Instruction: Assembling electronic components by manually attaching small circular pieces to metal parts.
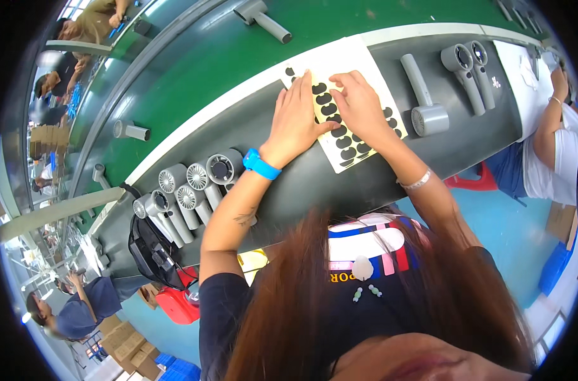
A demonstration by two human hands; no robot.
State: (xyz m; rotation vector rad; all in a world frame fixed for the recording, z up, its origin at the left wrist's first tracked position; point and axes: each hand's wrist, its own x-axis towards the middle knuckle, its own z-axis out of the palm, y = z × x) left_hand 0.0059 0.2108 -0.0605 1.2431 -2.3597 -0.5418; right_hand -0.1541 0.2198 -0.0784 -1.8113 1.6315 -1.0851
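Left to right. A row of grey handheld fans point(187, 190) lies at the left edge of the grey surface point(289, 184), heads toward the green conveyor belt point(206, 70).

Left hand point(295, 117): flat, fingers together, palm down, pinning the near-left part of the sticker sheet point(346, 105). The sheet is pale yellow-white with rows of black oval pads point(340, 132); its long axis runs away from the person, toward the belt.

Right hand point(359, 105): on the sheet's middle, fingers curled and narrow, tips at a pad near the far end; whether one is pinched, cannot tell. The right hand is nearer the pads.

Further right, three more grey fans point(451, 82) lie apart from the sheet.
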